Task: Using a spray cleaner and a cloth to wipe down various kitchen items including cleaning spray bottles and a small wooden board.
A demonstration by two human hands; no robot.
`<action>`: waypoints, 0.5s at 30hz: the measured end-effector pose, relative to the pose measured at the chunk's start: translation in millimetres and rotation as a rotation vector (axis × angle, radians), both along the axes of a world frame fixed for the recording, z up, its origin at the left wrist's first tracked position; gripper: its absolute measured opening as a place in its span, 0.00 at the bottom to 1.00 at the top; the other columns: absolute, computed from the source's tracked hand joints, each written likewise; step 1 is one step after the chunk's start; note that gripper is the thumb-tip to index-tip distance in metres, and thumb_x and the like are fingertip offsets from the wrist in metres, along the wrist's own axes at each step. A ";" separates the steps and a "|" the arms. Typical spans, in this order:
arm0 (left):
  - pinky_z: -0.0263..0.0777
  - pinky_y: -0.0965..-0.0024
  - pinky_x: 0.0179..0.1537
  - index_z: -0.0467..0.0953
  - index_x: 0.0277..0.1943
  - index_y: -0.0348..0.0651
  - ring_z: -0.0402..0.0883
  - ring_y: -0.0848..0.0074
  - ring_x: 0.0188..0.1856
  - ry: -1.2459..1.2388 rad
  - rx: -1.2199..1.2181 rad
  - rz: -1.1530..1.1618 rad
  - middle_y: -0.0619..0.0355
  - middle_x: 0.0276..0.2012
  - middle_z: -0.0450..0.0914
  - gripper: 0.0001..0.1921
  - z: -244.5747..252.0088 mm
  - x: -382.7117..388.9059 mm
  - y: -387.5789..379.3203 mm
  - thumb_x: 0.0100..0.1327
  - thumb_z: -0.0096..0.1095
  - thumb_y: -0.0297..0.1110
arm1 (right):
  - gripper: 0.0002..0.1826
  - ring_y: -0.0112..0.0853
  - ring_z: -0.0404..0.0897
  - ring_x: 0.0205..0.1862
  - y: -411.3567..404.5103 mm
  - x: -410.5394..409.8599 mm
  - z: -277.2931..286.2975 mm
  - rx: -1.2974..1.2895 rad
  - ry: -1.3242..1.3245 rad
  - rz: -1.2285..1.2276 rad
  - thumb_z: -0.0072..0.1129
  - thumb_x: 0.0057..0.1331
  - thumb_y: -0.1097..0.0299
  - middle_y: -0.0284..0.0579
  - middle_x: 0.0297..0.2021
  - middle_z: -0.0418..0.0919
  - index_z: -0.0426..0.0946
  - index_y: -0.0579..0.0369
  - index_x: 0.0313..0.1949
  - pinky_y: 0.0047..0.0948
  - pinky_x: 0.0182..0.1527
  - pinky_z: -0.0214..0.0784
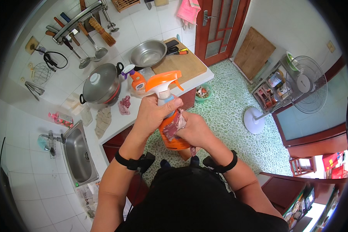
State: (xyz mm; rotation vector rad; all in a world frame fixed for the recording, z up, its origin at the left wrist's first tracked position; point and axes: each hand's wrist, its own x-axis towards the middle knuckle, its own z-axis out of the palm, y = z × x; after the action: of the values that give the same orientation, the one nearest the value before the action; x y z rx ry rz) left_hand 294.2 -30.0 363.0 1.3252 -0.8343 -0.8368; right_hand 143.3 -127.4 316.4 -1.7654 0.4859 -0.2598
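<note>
An orange spray bottle is held up in front of my body, over the floor beside the counter. Around its neck, just below the orange and white trigger head, my left hand is closed. My right hand presses a dark red patterned cloth against the bottle's side. The bottle leans slightly, with its trigger at the top right. Part of its label is hidden by the cloth and fingers.
On the counter stand a lidded wok, a smaller orange spray bottle, a steel basin and a wooden cutting board. Two cloths lie near the steel sink. A fan and a green waste basket stand on the floor.
</note>
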 end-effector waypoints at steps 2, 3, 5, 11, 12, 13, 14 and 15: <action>0.82 0.68 0.50 0.80 0.51 0.31 0.88 0.73 0.43 0.107 -0.014 0.080 0.53 0.38 0.87 0.14 1.5 -5.9 -3.2 0.68 0.73 0.30 | 0.23 0.57 0.85 0.47 5.3 2.0 4.3 -0.037 -0.005 -0.001 0.70 0.60 0.65 0.58 0.42 0.87 0.81 0.56 0.54 0.43 0.50 0.78; 0.82 0.68 0.50 0.80 0.51 0.31 0.88 0.73 0.43 0.112 -0.005 0.074 0.53 0.38 0.87 0.14 0.7 -7.0 -3.2 0.68 0.73 0.30 | 0.23 0.57 0.85 0.47 7.3 2.9 4.7 -0.028 0.000 -0.008 0.70 0.60 0.65 0.58 0.42 0.87 0.81 0.56 0.54 0.43 0.50 0.78; 0.84 0.66 0.48 0.78 0.52 0.30 0.90 0.70 0.43 0.182 -0.081 0.089 0.52 0.38 0.87 0.13 0.1 -7.0 -4.1 0.69 0.70 0.27 | 0.22 0.56 0.85 0.47 6.2 7.7 4.9 -0.041 -0.137 -0.032 0.70 0.60 0.65 0.59 0.41 0.87 0.80 0.58 0.53 0.43 0.50 0.78; 0.86 0.65 0.45 0.77 0.49 0.30 0.90 0.66 0.41 0.167 -0.160 0.187 0.51 0.36 0.85 0.10 23.8 -4.7 -6.9 0.69 0.67 0.26 | 0.22 0.44 0.88 0.44 -4.5 1.4 11.2 0.002 -0.169 0.010 0.69 0.64 0.66 0.56 0.42 0.87 0.79 0.61 0.54 0.38 0.51 0.77; 0.85 0.65 0.44 0.77 0.49 0.31 0.90 0.66 0.40 0.171 -0.200 0.244 0.50 0.35 0.86 0.11 23.1 4.9 -6.4 0.70 0.67 0.28 | 0.22 0.40 0.87 0.43 -4.4 -5.1 9.4 0.025 -0.132 0.029 0.69 0.65 0.66 0.52 0.43 0.87 0.79 0.60 0.56 0.37 0.51 0.77; 0.85 0.65 0.43 0.77 0.48 0.31 0.90 0.66 0.39 0.174 -0.241 0.302 0.49 0.35 0.86 0.11 23.8 13.6 -5.7 0.70 0.67 0.30 | 0.23 0.36 0.87 0.43 -3.4 -9.8 8.3 0.047 -0.095 0.048 0.69 0.66 0.65 0.48 0.44 0.88 0.78 0.60 0.58 0.37 0.52 0.77; 0.84 0.65 0.41 0.77 0.49 0.30 0.89 0.66 0.39 0.131 -0.232 0.301 0.46 0.36 0.87 0.12 25.3 21.1 -4.2 0.71 0.66 0.32 | 0.23 0.36 0.87 0.43 -1.4 -12.8 8.5 0.044 -0.099 0.058 0.69 0.66 0.65 0.48 0.44 0.88 0.78 0.60 0.58 0.37 0.52 0.77; 0.84 0.65 0.41 0.77 0.49 0.30 0.89 0.66 0.39 0.129 -0.231 0.309 0.46 0.36 0.87 0.12 28.5 20.0 -5.8 0.71 0.66 0.32 | 0.23 0.31 0.85 0.43 1.6 -17.6 8.6 0.146 -0.108 0.049 0.68 0.67 0.66 0.45 0.44 0.87 0.78 0.59 0.59 0.34 0.49 0.78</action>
State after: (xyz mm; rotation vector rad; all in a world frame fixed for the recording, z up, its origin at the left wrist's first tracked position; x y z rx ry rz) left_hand 314.3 -35.8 391.5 1.1457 -0.5863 -0.5580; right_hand 125.6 -125.8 325.0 -1.6099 0.3744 -0.2768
